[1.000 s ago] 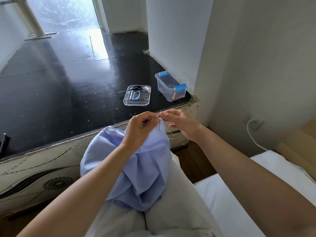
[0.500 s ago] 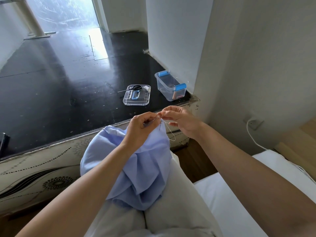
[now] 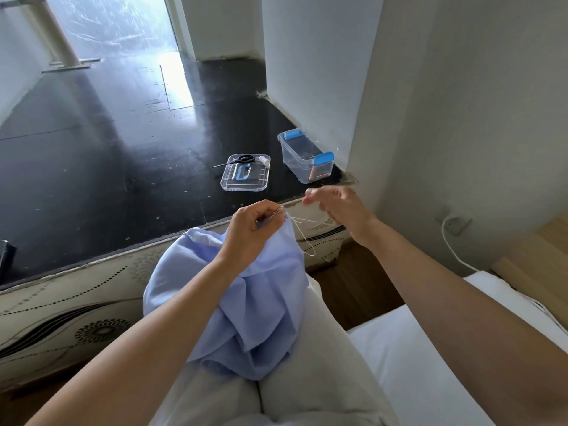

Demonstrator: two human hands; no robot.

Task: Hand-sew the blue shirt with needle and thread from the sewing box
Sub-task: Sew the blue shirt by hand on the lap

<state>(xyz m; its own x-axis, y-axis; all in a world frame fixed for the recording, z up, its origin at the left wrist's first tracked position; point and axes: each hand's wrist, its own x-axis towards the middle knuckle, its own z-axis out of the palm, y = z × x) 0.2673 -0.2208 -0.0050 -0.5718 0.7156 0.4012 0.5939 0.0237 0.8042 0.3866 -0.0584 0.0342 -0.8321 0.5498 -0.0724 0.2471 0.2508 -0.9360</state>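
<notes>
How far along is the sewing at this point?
Done: box open, lid off; thread runs from the shirt. In hand: left hand grips the shirt's edge, blurred right hand seems to pinch the thread. Left: more stitches, knot, cut; scissors lie on the lid.

Soft daylight enters from the glazed opening [image 3: 113,23] at the upper left and throws a white glare patch on the glossy black floor [image 3: 92,155]. The wide-angle lens bends straight lines toward the frame's edges. The right hand [image 3: 338,207] is smeared by motion blur; the rest is sharp.
</notes>
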